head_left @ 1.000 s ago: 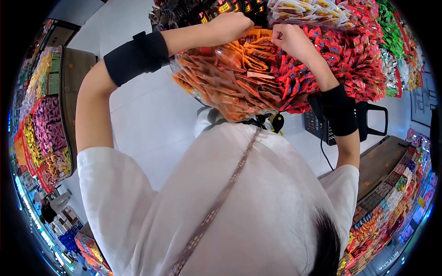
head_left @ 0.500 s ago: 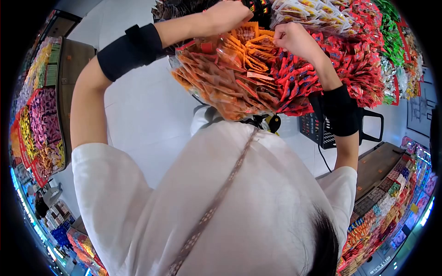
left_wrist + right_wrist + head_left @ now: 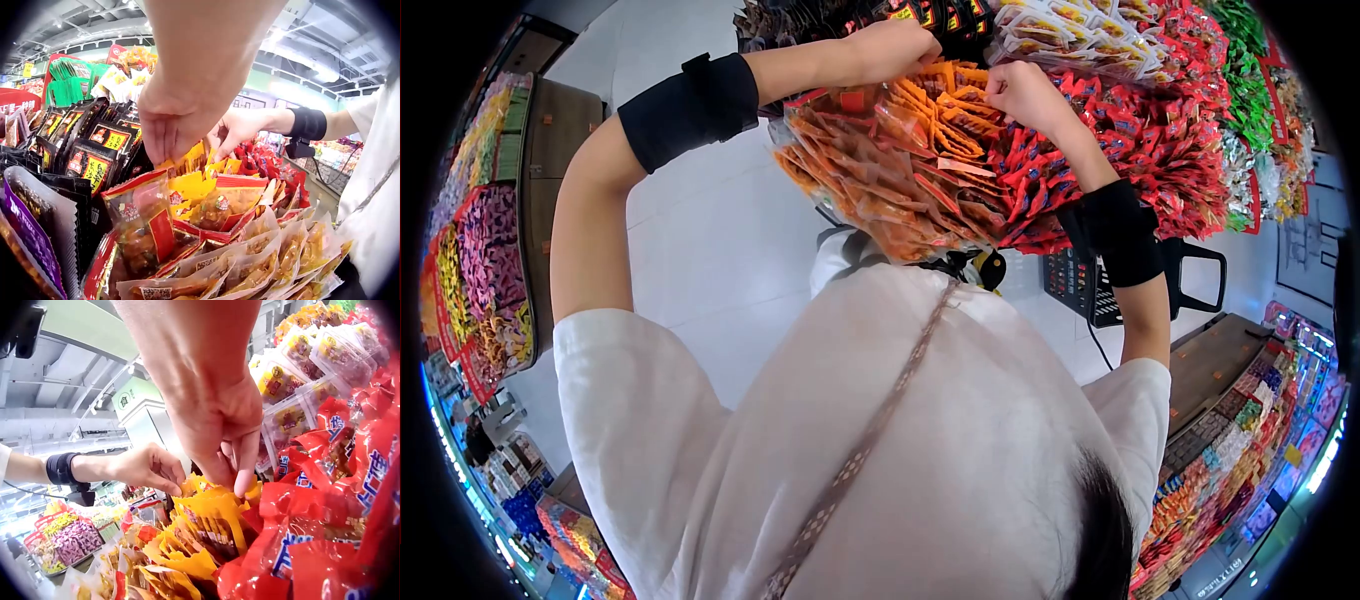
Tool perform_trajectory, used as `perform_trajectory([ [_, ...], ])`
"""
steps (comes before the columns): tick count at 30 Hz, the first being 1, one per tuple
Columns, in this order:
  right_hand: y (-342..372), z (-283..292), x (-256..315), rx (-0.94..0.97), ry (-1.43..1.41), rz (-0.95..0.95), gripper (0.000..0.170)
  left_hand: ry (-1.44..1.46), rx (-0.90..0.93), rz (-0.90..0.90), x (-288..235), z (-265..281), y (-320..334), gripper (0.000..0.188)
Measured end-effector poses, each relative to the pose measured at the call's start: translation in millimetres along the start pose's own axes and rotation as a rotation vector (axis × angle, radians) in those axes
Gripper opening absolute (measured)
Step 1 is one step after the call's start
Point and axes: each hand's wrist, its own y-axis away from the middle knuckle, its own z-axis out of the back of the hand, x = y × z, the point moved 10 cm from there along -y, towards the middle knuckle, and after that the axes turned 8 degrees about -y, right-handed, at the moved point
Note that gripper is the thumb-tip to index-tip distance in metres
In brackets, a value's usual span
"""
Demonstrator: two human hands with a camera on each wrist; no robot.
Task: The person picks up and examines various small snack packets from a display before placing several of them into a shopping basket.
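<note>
Yellow-orange packets (image 3: 945, 108) stand in a tight row between brown snack packets and red ones. At the row's far left end, the left hand (image 3: 892, 50) has its fingers bent down to the packet tops (image 3: 187, 187); in the left wrist view, this hand (image 3: 181, 119) partly hides what it pinches. Across from it, the right hand (image 3: 1032, 98) pinches the top edge of a yellow packet (image 3: 215, 519), as the right wrist view shows beneath that hand (image 3: 222, 431). The two hands are a short way apart, both over the yellow row.
Black packets (image 3: 90, 159) lie beyond the left hand, red packets (image 3: 312, 512) beside the right. Brown clear-wrapped packets (image 3: 870, 180) fill the near side. A black basket (image 3: 1080, 290) stands at the right, and another display (image 3: 565, 160) at the left.
A yellow-orange packet that stood raised near the left hand now sits lower in the row. The left hand has come down slightly, and the right hand has shifted slightly left and down.
</note>
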Motion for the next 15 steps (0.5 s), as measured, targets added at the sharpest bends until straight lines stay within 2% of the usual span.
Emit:
perform_trajectory([
  [2, 4.3, -1.3, -8.9, 0.028, -0.059, -0.114, 0.003, 0.072, -0.028, -0.021, -0.3, -0.5, -0.4, 0.007],
  [8, 4.0, 1.2, 11.6, -0.021, 0.108, 0.013, 0.005, 0.012, -0.044, -0.069, -12.4, 3.7, -4.0, 0.007],
  [9, 1.5, 0.0, 10.6, -0.050, 0.125, 0.048, 0.006, 0.008, 0.027, -0.010, -9.5, -2.8, -6.6, 0.008],
  [10, -2.0, -5.0, 2.0, -0.029, 0.103, 0.008, 0.006, 0.033, 0.030, -0.023, -9.2, -6.7, -9.4, 0.008],
  [12, -2.6, -4.4, 6.3, -0.077, 0.184, 0.077, 0.007, 0.076, 0.029, -0.043, -7.9, -13.9, -13.5, 0.009],
  [15, -2.3, -5.1, 7.5, -0.024, 0.148, 0.051, 0.006, 0.030, 0.056, -0.039, -5.1, -16.5, -15.4, 0.010],
])
